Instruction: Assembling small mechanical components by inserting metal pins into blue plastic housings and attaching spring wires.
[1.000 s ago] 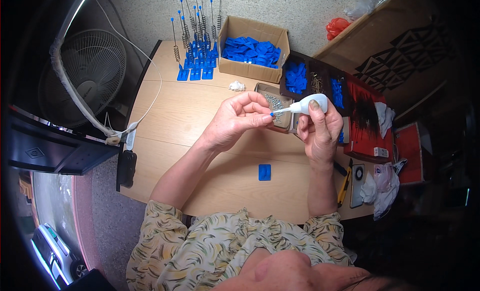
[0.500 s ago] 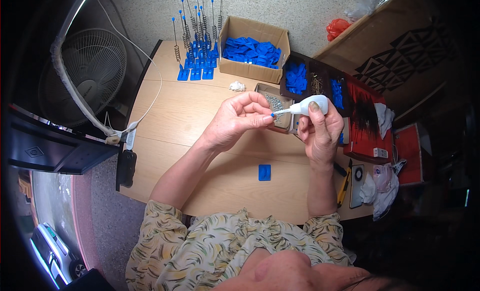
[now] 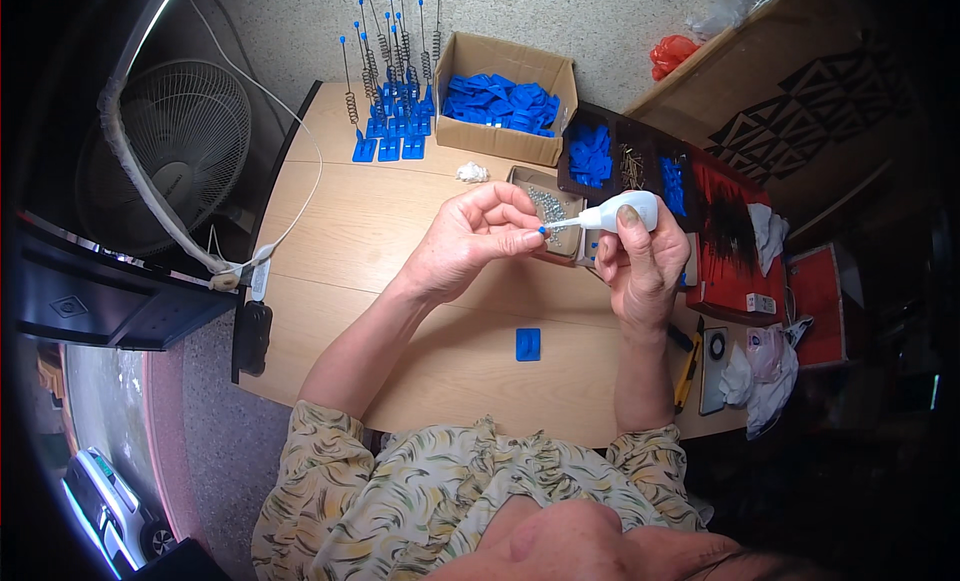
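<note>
Between thumb and forefinger, my left hand (image 3: 470, 238) pinches a small blue bead-like cap (image 3: 543, 230). My right hand (image 3: 645, 266) is closed round a white squeeze bottle (image 3: 630, 212) lying on its side in the air. Its narrow nozzle points left, and the tip meets or nearly meets the blue cap. Below both hands a square blue plastic base (image 3: 528, 345) lies alone on the table. Behind the fingers stands a small cardboard tray (image 3: 520, 175) of little shiny metal parts, partly hidden by my left hand.
At the back left stand several blue bases with upright spring rods (image 3: 390, 121). Beside them is a cardboard box (image 3: 500, 144) of blue parts. A dark divided tray (image 3: 612, 188) and a red box (image 3: 725, 306) with black rods line the right. A yellow cutter (image 3: 688, 373) lies near the right edge.
Hardly anything differs. Both hands hold nearly the same pose, with the nozzle still at the blue cap; the whole view has shifted very slightly.
</note>
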`<state>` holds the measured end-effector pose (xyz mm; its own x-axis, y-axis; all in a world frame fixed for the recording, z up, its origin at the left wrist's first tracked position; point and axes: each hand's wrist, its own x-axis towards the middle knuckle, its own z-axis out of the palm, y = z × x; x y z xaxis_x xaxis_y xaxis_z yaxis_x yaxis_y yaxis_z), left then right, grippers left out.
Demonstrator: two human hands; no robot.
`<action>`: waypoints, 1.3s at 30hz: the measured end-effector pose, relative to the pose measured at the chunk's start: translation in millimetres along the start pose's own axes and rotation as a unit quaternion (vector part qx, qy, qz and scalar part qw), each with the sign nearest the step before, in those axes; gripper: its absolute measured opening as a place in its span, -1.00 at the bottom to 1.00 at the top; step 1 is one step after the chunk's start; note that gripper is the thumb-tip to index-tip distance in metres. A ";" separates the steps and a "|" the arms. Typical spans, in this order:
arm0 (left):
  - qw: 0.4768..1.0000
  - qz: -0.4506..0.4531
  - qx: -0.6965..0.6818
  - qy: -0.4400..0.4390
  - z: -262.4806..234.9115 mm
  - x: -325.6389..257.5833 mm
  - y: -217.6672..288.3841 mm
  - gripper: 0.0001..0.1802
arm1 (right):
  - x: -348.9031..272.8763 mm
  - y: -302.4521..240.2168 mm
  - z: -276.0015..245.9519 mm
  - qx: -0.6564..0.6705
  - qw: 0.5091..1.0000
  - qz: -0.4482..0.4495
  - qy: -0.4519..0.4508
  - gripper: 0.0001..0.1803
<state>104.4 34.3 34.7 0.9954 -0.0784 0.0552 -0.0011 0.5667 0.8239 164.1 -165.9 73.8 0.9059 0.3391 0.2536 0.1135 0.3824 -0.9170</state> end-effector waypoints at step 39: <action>1.000 -0.011 0.002 0.004 -0.4 -1.1 2.2 -0.73 | -1.0 -2.4 -0.6 -0.032 0.999 -0.013 -0.004 -0.81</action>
<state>103.3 35.9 36.2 0.9959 -0.0844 0.0321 0.0210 0.5617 0.8271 163.2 -167.7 75.6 0.8989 0.3366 0.2807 0.1635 0.3366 -0.9273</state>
